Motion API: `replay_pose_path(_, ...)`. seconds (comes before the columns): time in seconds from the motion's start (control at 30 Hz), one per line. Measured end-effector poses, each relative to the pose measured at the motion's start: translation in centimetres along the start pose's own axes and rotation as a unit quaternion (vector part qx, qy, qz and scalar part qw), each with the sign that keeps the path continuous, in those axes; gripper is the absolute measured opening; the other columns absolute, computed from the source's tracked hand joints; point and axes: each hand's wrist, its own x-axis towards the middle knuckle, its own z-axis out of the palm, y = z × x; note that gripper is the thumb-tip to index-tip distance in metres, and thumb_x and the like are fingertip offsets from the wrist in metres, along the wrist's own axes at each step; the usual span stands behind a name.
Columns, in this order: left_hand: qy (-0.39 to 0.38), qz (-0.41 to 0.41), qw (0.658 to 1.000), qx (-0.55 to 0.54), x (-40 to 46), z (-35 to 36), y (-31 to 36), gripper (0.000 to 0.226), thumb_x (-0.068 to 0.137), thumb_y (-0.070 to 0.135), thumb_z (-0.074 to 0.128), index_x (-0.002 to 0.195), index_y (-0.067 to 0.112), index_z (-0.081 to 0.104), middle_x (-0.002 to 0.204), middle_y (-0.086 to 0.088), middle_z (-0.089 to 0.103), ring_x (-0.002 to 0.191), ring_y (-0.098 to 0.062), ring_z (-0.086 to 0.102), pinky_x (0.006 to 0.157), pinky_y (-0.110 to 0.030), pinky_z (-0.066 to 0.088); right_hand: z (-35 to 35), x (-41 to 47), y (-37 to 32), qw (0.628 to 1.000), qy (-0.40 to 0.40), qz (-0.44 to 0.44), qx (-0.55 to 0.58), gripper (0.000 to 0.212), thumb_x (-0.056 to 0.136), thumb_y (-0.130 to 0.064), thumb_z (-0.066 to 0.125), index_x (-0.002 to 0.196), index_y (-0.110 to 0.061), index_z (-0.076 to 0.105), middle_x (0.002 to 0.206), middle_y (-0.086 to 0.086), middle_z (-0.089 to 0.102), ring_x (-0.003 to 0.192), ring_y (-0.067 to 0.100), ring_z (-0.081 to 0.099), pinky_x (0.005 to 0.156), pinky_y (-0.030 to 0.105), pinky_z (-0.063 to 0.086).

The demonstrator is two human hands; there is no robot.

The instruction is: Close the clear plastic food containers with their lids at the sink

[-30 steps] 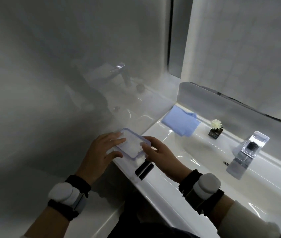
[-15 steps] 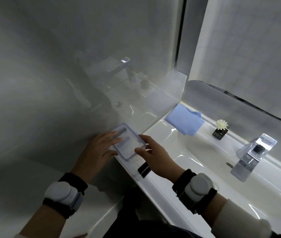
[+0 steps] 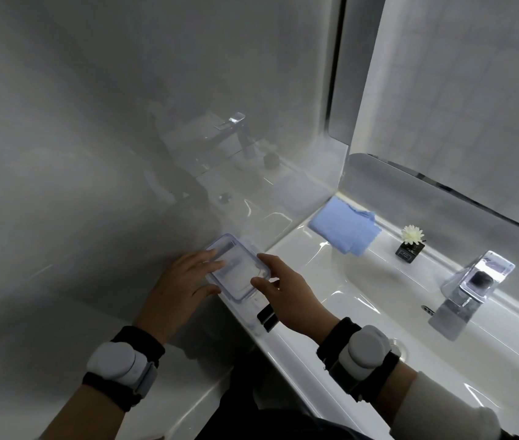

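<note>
A clear container (image 3: 236, 269) with a bluish-edged lid (image 3: 253, 263) sits on the left rim of the sink (image 3: 331, 312), tight against the glossy side wall (image 3: 93, 154), at about ten o'clock from the basin's middle. The left hand (image 3: 182, 287) lies flat with its fingers spread across the lid's near-left side. The right hand (image 3: 286, 293) has its fingers bent around the right edge, thumb at the near corner, so it grips the lid and box there rather than simply resting.

The lid looks seated but I can't tell whether every edge has clicked home. To finish well, I'd say press down with the flat left palm to keep the box from sliding along the slick rim, then run the right fingertips round the edge, corner by corner, until each side sits flush. Pushing only one side could tip the box toward the basin.

A small black object (image 3: 267, 317) lies just beside the box at five o'clock. Further off, a folded blue cloth (image 3: 343, 231) sits at one o'clock, with a little potted flower (image 3: 411, 241) and the tap (image 3: 470, 287) beyond.
</note>
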Motion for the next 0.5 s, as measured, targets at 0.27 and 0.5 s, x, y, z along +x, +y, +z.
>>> replay_pose_path(0.27,-0.004,0.013,1.0,0.025,0.6,-0.8,0.7,0.056,0.078,0.024,0.083,0.13,0.02,0.064,0.14,-0.003,0.059,0.129,-0.026,0.052,0.101,-0.051,0.048,-0.2,-0.4,0.2,1.0,0.007,-0.002,0.002,0.052,0.101,-0.033,0.058,0.15,-0.021,0.044,0.141,-0.002,0.059,0.123,0.017,0.058,0.106,0.03,0.048)
replay_pose_path(0.5,0.02,0.029,0.999,-0.026,2.4,-1.7,4.6,0.056,0.084,0.049,0.066,0.132,0.02,0.061,0.138,0.004,0.061,0.128,-0.006,0.048,0.107,-0.023,0.034,-2.0,-1.5,0.8,0.996,0.075,-0.003,0.046,0.045,0.1,-0.036,0.058,0.143,-0.024,0.051,0.142,-0.009,0.057,0.123,0.011,0.058,0.102,0.027,0.05)
